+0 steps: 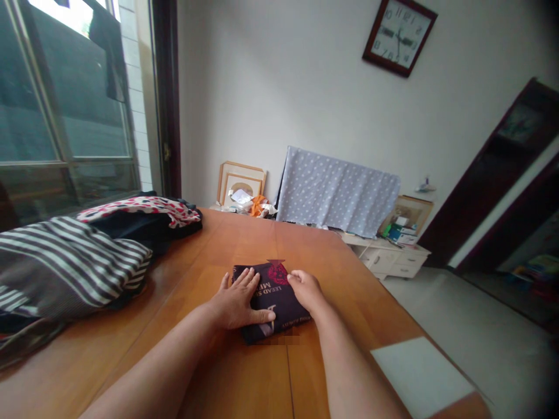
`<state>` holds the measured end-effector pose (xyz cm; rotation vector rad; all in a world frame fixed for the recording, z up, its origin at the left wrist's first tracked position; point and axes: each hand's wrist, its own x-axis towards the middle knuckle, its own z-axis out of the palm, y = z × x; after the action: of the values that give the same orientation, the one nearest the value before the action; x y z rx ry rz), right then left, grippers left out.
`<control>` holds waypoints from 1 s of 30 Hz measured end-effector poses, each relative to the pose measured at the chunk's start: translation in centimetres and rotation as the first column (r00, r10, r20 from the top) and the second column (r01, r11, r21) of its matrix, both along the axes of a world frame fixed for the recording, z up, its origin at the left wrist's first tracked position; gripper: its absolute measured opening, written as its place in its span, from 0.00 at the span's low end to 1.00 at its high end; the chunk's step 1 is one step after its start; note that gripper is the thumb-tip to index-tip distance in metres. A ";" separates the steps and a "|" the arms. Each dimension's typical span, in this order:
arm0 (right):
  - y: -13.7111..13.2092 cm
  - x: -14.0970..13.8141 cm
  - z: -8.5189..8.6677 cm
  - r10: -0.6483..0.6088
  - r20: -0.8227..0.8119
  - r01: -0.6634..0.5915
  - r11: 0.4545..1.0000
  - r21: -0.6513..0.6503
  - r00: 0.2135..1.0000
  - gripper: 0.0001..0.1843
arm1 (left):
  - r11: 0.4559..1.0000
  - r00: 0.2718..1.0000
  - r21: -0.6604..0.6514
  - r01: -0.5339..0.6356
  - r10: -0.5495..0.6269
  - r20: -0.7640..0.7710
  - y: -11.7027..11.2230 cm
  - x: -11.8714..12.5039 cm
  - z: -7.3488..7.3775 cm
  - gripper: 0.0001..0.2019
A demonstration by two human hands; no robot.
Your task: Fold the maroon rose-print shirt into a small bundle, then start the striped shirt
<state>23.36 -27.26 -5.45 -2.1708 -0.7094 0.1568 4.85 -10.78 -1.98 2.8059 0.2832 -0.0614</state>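
A dark garment, folded into a small rectangle with pale lettering and a red round print, lies on the wooden table in front of me. My left hand rests flat on its left part, fingers spread and thumb reaching across the print. At the right edge, my right hand has its fingers curled with the thumb on top, gripping the cloth. The kind of garment cannot be made out from the folded shape.
A heap of clothes with a striped garment covers the table's left side. A pale sheet lies near the right edge of the wooden table. Beyond stand a white cabinet and a dotted cloth cover by the wall.
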 end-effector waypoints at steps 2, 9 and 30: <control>0.1 0.0 -0.3 0.012 -0.060 -0.009 0.999 0.046 0.998 0.23 | 1.000 1.000 -0.009 0.003 -0.003 -0.004 0.1 0.0 0.1 0.60; -0.3 -1.1 1.1 0.210 -0.468 -0.131 0.972 0.196 0.858 0.18 | 0.999 1.000 -0.029 0.028 -0.028 -0.004 0.4 -0.3 0.8 0.59; -4.2 -4.6 3.6 -0.125 0.114 0.141 0.978 -0.152 0.986 0.17 | 0.948 0.934 -0.063 -0.311 0.317 0.163 5.8 -0.5 -0.4 0.29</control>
<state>18.75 -31.43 -1.88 -2.3865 -0.6242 0.0317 4.34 -4.96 -2.39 2.6709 0.6762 0.2450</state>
